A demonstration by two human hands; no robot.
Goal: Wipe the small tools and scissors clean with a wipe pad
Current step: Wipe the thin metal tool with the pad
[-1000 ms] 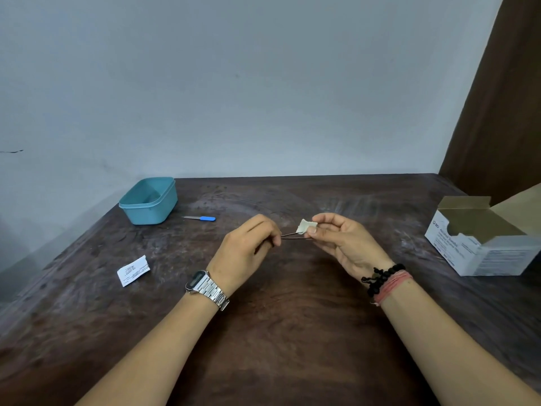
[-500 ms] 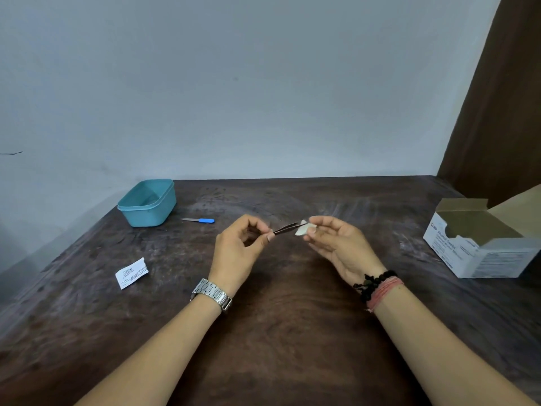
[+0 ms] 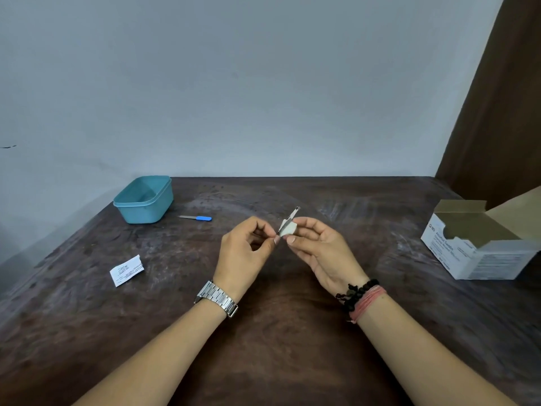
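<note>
Above the middle of the dark wooden table (image 3: 263, 332), my left hand (image 3: 244, 253) pinches the near end of a slim metal tool, apparently tweezers (image 3: 293, 213). The tool points up and away to the right. My right hand (image 3: 320, 249) pinches a small folded white wipe pad (image 3: 288, 229) around the tool's lower part. A second small tool with a blue handle (image 3: 196, 218) lies flat on the table further back, beside a teal tub (image 3: 145, 200). No scissors are in view.
The teal plastic tub stands open at the back left. A torn white wipe wrapper (image 3: 127, 270) lies at the left. An open white cardboard box (image 3: 477, 244) sits at the right edge. A wall stands behind the table.
The metal tool has tilted from nearly level to pointing upward. The wipe pad has slid from the tool's far end down toward my left fingertips, and both hands have come closer together.
</note>
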